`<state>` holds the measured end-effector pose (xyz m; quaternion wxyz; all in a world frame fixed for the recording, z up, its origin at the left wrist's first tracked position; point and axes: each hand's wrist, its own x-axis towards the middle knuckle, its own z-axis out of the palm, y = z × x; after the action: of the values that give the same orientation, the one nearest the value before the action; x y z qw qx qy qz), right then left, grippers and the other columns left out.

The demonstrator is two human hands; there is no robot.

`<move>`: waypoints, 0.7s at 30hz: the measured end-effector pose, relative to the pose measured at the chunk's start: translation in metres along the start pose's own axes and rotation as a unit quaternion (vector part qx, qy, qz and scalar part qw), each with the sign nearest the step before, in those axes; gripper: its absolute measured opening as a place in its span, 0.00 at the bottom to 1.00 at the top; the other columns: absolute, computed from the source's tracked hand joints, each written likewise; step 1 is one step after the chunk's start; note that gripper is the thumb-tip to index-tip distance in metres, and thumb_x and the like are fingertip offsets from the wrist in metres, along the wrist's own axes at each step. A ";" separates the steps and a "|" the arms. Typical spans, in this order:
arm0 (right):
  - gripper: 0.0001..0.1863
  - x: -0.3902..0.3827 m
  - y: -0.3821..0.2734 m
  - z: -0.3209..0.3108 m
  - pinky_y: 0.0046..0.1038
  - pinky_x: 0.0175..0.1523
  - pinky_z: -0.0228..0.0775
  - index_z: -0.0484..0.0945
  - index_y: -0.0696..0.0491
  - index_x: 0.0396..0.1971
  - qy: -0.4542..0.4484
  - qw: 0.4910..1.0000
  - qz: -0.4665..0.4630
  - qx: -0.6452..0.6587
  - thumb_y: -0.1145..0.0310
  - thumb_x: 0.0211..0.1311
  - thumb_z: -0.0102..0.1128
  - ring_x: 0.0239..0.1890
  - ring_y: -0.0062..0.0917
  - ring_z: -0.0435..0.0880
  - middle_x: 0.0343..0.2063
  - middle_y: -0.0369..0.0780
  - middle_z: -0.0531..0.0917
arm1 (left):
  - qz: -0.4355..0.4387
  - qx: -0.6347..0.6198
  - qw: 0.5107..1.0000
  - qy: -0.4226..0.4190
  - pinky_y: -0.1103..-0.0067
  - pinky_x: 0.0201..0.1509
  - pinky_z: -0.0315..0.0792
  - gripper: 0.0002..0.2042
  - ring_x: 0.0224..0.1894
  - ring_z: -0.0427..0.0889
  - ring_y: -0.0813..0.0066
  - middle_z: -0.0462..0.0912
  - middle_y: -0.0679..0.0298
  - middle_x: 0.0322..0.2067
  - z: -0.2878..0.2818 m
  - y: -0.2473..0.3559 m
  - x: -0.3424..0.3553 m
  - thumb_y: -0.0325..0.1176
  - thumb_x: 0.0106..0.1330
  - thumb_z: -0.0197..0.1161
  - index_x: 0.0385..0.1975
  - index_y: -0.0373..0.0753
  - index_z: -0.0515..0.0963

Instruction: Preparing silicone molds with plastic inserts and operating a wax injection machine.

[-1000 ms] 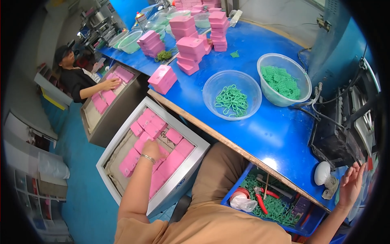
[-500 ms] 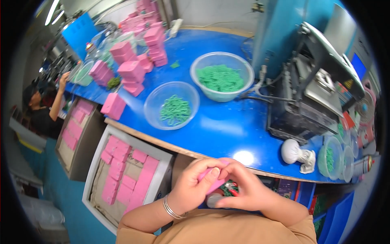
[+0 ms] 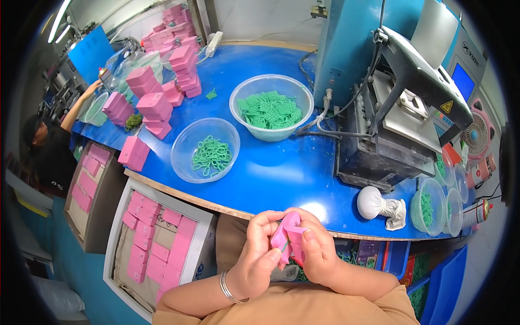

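Both my hands hold one soft pink rubber mould [image 3: 290,234] in front of my body, just off the table's near edge. My left hand [image 3: 255,264] grips its left side, with thumb and fingers bent round it. On the other side my right hand [image 3: 320,254] pinches it between thumb and fingers. The mould is bent and its halves are spread, and a bit of green shows inside the fold. Beyond my hands stand a clear bowl [image 3: 183,145] of green looped pieces [image 3: 211,155] and a larger bowl [image 3: 271,134] heaped with green mesh-like pieces [image 3: 270,110].
Stacked pink moulds [image 3: 156,108] stand at the back left of the blue table [image 3: 260,187]. Below left, a white-framed tray [image 3: 116,238] holds more. At right are a black press-like machine [image 3: 360,143], a white cloth pouch [image 3: 374,203] and small bowls [image 3: 416,214]. A co-worker [image 3: 49,146] reaches in far left.
The mould has gone from lying fairly flat in my hands to being bent open, with green now showing. My right hand has closed in on it. The whole view has shifted slightly.
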<state>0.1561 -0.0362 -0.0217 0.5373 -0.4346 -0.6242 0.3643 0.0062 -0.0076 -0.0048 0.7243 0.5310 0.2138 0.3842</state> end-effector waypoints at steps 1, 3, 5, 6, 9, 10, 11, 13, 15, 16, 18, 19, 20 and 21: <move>0.15 -0.001 -0.002 0.001 0.31 0.55 0.59 0.72 0.61 0.40 0.011 1.000 0.010 0.014 0.66 0.66 0.40 0.50 0.38 0.69 0.49 0.52 0.68 | -0.007 0.009 1.000 -0.001 0.84 0.36 0.65 0.25 0.34 0.67 0.80 0.65 0.58 0.38 -0.001 0.003 -0.001 0.25 0.58 0.46 0.56 0.34 0.47; 0.13 -0.001 -0.002 0.001 0.31 0.55 0.59 0.71 0.60 0.39 0.008 1.000 0.010 0.016 0.67 0.65 0.42 0.50 0.36 0.69 0.48 0.51 0.68 | 0.011 0.041 0.999 0.012 0.83 0.39 0.66 0.26 0.37 0.67 0.80 0.65 0.57 0.40 0.002 0.001 -0.001 0.22 0.56 0.47 0.55 0.34 0.48; 0.11 -0.001 -0.003 0.003 0.31 0.55 0.59 0.70 0.59 0.39 0.006 1.000 0.009 0.018 0.67 0.65 0.43 0.49 0.34 0.69 0.48 0.51 0.69 | 0.029 0.073 0.997 0.024 0.83 0.41 0.66 0.26 0.40 0.68 0.80 0.65 0.56 0.41 0.004 -0.001 0.000 0.19 0.55 0.48 0.54 0.33 0.48; 0.08 -0.002 -0.004 0.006 0.31 0.55 0.60 0.67 0.58 0.37 0.033 0.987 0.062 0.142 0.69 0.64 0.46 0.50 0.31 0.69 0.48 0.51 0.69 | 0.034 0.088 0.995 0.031 0.82 0.43 0.66 0.26 0.41 0.68 0.80 0.65 0.56 0.43 0.004 -0.003 0.000 0.18 0.54 0.48 0.53 0.33 0.49; 0.09 0.002 -0.005 0.003 0.31 0.55 0.60 0.61 0.55 0.35 0.068 0.943 0.122 0.301 0.72 0.61 0.52 0.50 0.27 0.68 0.47 0.51 0.69 | 0.019 0.097 0.994 0.050 0.81 0.46 0.66 0.25 0.43 0.67 0.79 0.65 0.56 0.44 0.005 -0.004 0.000 0.17 0.54 0.50 0.52 0.33 0.51; 0.12 0.003 -0.005 0.002 0.30 0.55 0.60 0.58 0.53 0.33 0.076 0.929 0.132 0.338 0.74 0.59 0.54 0.50 0.25 0.68 0.47 0.52 0.69 | -0.004 0.091 0.994 0.063 0.81 0.46 0.66 0.25 0.43 0.68 0.79 0.65 0.57 0.44 0.005 -0.004 0.000 0.17 0.54 0.51 0.51 0.34 0.51; 0.13 0.003 -0.002 0.002 0.31 0.55 0.61 0.57 0.53 0.33 0.087 0.922 0.136 0.353 0.75 0.58 0.55 0.49 0.26 0.69 0.46 0.53 0.70 | -0.003 0.092 0.994 0.062 0.81 0.46 0.66 0.25 0.43 0.68 0.79 0.65 0.57 0.44 0.004 -0.004 0.000 0.17 0.54 0.51 0.51 0.34 0.51; 0.13 0.002 -0.002 0.001 0.31 0.54 0.62 0.57 0.53 0.33 0.091 0.918 0.138 0.360 0.75 0.58 0.55 0.49 0.26 0.69 0.46 0.53 0.70 | -0.011 0.059 0.996 0.071 0.81 0.46 0.66 0.25 0.44 0.68 0.79 0.66 0.57 0.43 0.004 -0.004 -0.001 0.18 0.54 0.53 0.51 0.33 0.52; 0.14 0.003 -0.003 0.000 0.30 0.54 0.62 0.58 0.53 0.33 0.096 0.914 0.140 0.368 0.75 0.58 0.56 0.48 0.26 0.70 0.45 0.53 0.71 | 0.015 0.097 0.994 0.048 0.81 0.47 0.66 0.27 0.45 0.68 0.79 0.66 0.57 0.43 0.001 -0.006 0.000 0.19 0.53 0.55 0.52 0.33 0.52; 0.13 0.003 -0.003 0.000 0.30 0.54 0.63 0.58 0.53 0.33 0.098 0.915 0.139 0.365 0.74 0.58 0.55 0.48 0.26 0.70 0.44 0.52 0.71 | 0.040 0.134 0.990 0.026 0.81 0.47 0.66 0.28 0.45 0.68 0.78 0.67 0.57 0.42 -0.001 -0.006 0.000 0.20 0.53 0.56 0.53 0.33 0.52; 0.13 0.003 -0.003 -0.003 0.29 0.53 0.63 0.58 0.53 0.33 0.101 0.916 0.137 0.363 0.74 0.58 0.55 0.48 0.26 0.70 0.44 0.51 0.72 | 0.014 0.131 0.991 0.008 0.81 0.48 0.67 0.30 0.46 0.69 0.78 0.67 0.56 0.43 0.000 0.005 0.001 0.21 0.52 0.58 0.55 0.33 0.53; 0.12 0.003 -0.004 -0.005 0.28 0.53 0.64 0.58 0.53 0.33 0.088 0.907 0.154 0.382 0.74 0.59 0.55 0.47 0.25 0.71 0.44 0.50 0.72 | -0.013 0.128 0.992 -0.009 0.80 0.48 0.67 0.31 0.47 0.69 0.77 0.68 0.55 0.44 -0.002 0.010 0.003 0.22 0.52 0.61 0.56 0.33 0.53; 0.11 0.003 -0.005 -0.007 0.27 0.52 0.64 0.59 0.53 0.33 0.074 0.897 0.171 0.401 0.73 0.60 0.54 0.47 0.24 0.71 0.44 0.48 0.73 | -0.013 0.128 0.992 -0.008 0.80 0.48 0.67 0.31 0.47 0.69 0.77 0.68 0.55 0.44 -0.006 0.013 0.005 0.22 0.52 0.61 0.56 0.33 0.53; 0.11 0.001 -0.003 -0.009 0.27 0.52 0.64 0.59 0.53 0.33 0.076 0.897 0.170 0.400 0.73 0.60 0.54 0.47 0.24 0.71 0.44 0.48 0.73 | 0.034 0.257 0.965 -0.035 0.79 0.49 0.67 0.32 0.48 0.70 0.76 0.68 0.54 0.45 -0.010 0.016 0.007 0.23 0.52 0.62 0.57 0.34 0.54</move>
<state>0.1648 -0.0367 -0.0171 0.6415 -0.3083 -0.2999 0.6352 -0.0021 0.0060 0.0077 0.5569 0.7193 0.2617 0.3224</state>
